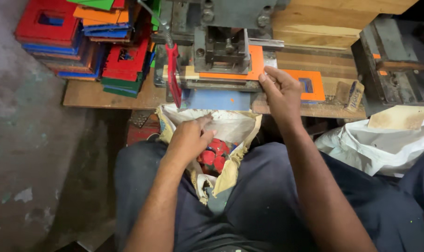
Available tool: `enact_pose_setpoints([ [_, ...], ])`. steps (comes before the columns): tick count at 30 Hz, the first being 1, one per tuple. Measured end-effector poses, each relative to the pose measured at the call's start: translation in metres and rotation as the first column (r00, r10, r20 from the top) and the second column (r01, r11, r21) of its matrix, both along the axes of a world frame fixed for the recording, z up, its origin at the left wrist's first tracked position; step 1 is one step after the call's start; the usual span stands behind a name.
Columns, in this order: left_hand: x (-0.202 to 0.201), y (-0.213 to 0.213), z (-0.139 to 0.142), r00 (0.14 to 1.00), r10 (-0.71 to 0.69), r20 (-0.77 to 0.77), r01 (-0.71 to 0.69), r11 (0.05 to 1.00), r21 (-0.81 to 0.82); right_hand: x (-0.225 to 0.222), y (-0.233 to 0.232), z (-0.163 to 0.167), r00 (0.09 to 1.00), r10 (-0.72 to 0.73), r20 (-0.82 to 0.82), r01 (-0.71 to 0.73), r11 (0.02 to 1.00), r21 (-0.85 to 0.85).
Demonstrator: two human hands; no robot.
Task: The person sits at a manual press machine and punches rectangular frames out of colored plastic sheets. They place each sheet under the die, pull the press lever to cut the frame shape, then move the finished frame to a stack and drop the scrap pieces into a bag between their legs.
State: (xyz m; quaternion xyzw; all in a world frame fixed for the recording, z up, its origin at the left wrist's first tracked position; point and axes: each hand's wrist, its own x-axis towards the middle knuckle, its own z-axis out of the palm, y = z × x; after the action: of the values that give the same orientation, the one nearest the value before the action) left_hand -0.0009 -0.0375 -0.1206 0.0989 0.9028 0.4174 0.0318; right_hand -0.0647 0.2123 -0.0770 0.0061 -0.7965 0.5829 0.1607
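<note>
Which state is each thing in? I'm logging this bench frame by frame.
Orange flat plastic piece: lying under the dark metal press, pinched at its edge by the right hand.
Red-handled lever: hanging down, untouched.
Pale cloth sack: open on the lap, left hand at its mouth.
Stacked coloured frames: piled, untouched.

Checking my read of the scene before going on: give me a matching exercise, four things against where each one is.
Things:
1. left hand
2. right hand
3. orange sheet
4. stack of coloured frames

Places:
A. on the bench at far left
B. under the metal press
C. at the mouth of the open sack on the lap
D. at the sheet's right edge by the press

Pairs: 1-C, 2-D, 3-B, 4-A
</note>
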Motion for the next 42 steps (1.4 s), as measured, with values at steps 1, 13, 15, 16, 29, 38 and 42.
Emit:
enact_pose_setpoints([
  [1,-0.003,-0.003,-0.001,1.0,-0.005,-0.008,0.005,1.0,0.011,0.001,-0.002,0.003,1.0,-0.003,0.013,0.003,1.0,-0.006],
  [13,-0.012,-0.022,0.001,0.997,0.074,0.021,-0.076,0.988,0.132,-0.016,-0.02,0.034,0.972,-0.013,0.235,0.001,0.999,0.05],
  [15,-0.013,-0.023,0.0,0.997,0.078,-0.011,-0.075,0.985,0.154,-0.02,-0.019,0.033,0.971,0.006,0.238,-0.017,0.999,0.046],
  [16,-0.013,-0.023,-0.001,0.996,0.08,-0.028,-0.074,0.983,0.166,-0.022,-0.018,0.032,0.971,0.014,0.238,-0.025,0.999,0.045],
  [29,-0.015,-0.021,-0.007,0.995,0.084,-0.043,-0.069,0.959,0.275,-0.037,-0.004,0.017,0.939,0.041,0.341,-0.037,0.999,-0.019],
  [38,0.002,-0.026,0.026,0.926,-0.199,0.32,-0.114,0.662,0.741,0.047,0.034,0.026,0.828,0.132,0.544,-0.078,0.99,-0.121],
  [42,0.016,-0.044,0.046,0.939,-0.254,0.232,-0.052,0.563,0.825,0.089,0.016,0.032,0.847,0.271,0.457,-0.197,0.959,-0.204],
])
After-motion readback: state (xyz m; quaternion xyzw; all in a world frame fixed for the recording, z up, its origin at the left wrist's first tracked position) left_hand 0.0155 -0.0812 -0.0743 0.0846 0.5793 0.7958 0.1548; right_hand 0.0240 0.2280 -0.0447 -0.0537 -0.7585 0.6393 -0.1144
